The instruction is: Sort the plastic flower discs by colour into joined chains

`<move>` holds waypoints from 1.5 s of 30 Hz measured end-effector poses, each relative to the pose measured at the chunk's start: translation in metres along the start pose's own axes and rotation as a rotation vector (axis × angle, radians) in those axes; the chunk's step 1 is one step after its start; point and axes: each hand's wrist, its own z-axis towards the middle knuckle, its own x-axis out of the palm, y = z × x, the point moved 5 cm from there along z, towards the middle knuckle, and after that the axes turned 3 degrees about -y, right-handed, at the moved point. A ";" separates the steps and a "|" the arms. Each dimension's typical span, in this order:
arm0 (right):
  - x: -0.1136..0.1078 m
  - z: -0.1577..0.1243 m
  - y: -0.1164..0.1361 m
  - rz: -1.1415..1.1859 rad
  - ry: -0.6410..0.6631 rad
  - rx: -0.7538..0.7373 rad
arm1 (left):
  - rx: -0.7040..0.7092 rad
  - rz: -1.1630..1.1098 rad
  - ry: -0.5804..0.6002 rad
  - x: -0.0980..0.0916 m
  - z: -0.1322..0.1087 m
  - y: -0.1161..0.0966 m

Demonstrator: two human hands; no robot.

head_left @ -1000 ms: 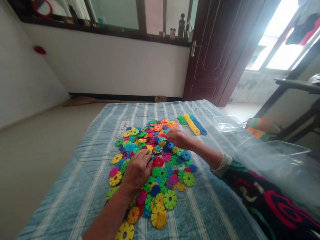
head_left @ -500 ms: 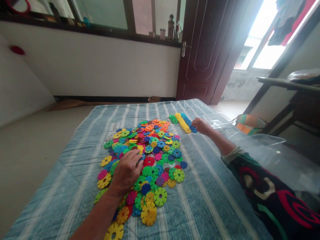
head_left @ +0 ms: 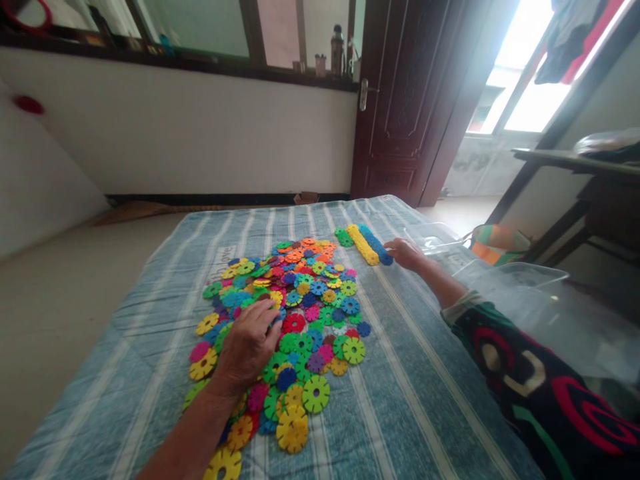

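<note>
My left hand lies palm down on a pile of colourful plastic snowflake discs, its fingers loosely bent and spread over them. Part of the pile under the palm is hidden. Beyond the pile, at its far right, stand neat rows of overlapping discs: a short green row, a yellow row and a blue row. My right hand is beside the near end of the blue row, fingertips drawn together. Whatever may be between those fingertips is too small to make out.
A striped blue-grey cloth covers the surface under the discs. Clear plastic containers stand along the right side, near my right forearm. Behind are a dark red door and a ledge with a flask. A desk is at the right.
My right hand has drawn slightly away to the right from the blue row's near end, which now shows more fully. My left hand stays on the pile. The view has shifted slightly.
</note>
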 end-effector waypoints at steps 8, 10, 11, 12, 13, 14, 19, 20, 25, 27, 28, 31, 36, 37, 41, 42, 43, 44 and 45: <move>0.007 -0.018 0.002 -0.022 0.038 0.153 | 0.011 0.031 -0.006 -0.001 0.000 -0.002; 0.007 -0.021 0.006 -0.026 0.044 0.167 | 0.022 0.031 -0.008 -0.002 0.000 -0.003; 0.007 -0.021 0.007 -0.029 0.045 0.173 | 0.026 0.030 -0.010 -0.002 0.001 -0.004; 0.007 -0.022 0.009 -0.032 0.046 0.179 | 0.028 0.030 -0.014 -0.002 0.001 -0.004; 0.006 -0.023 0.010 -0.035 0.046 0.184 | 0.027 0.030 -0.021 -0.002 0.001 -0.004; 0.005 -0.024 0.011 -0.037 0.047 0.187 | 0.023 0.028 -0.029 -0.002 0.001 -0.004; 0.000 -0.038 0.025 -0.042 0.043 0.195 | -0.006 0.004 -0.012 -0.001 0.000 -0.004; 0.000 -0.043 0.031 -0.043 0.033 0.191 | -0.013 0.000 0.001 -0.001 0.000 -0.004; -0.001 -0.069 0.089 0.026 -0.067 -0.027 | -0.038 -0.006 0.024 -0.003 0.000 -0.008; 0.001 -0.079 0.117 0.115 -0.069 -0.188 | -0.044 -0.006 0.030 -0.003 0.000 -0.008; 0.001 -0.082 0.130 0.164 -0.061 -0.260 | -0.048 -0.007 0.036 -0.002 0.000 -0.008; 0.002 -0.091 0.156 0.286 -0.039 -0.397 | -0.055 -0.024 0.046 -0.001 0.000 -0.009; 0.010 -0.098 0.164 0.384 -0.036 -0.461 | -0.074 -0.046 0.050 -0.004 0.000 -0.010; 0.012 -0.099 0.161 0.391 -0.045 -0.453 | -0.074 -0.049 0.053 -0.005 0.001 -0.011; 0.019 -0.098 0.150 0.426 -0.092 -0.417 | -0.078 -0.071 0.054 -0.008 0.002 -0.013; 0.019 -0.097 0.148 0.435 -0.105 -0.411 | -0.079 -0.076 0.055 -0.008 0.002 -0.013; 0.020 -0.097 0.146 0.440 -0.118 -0.407 | -0.081 -0.079 0.053 -0.008 0.002 -0.013; 0.020 -0.097 0.145 0.444 -0.130 -0.406 | -0.087 -0.077 0.045 -0.008 0.002 -0.013; 0.019 -0.097 0.144 0.446 -0.139 -0.407 | -0.095 -0.069 0.034 -0.009 0.002 -0.013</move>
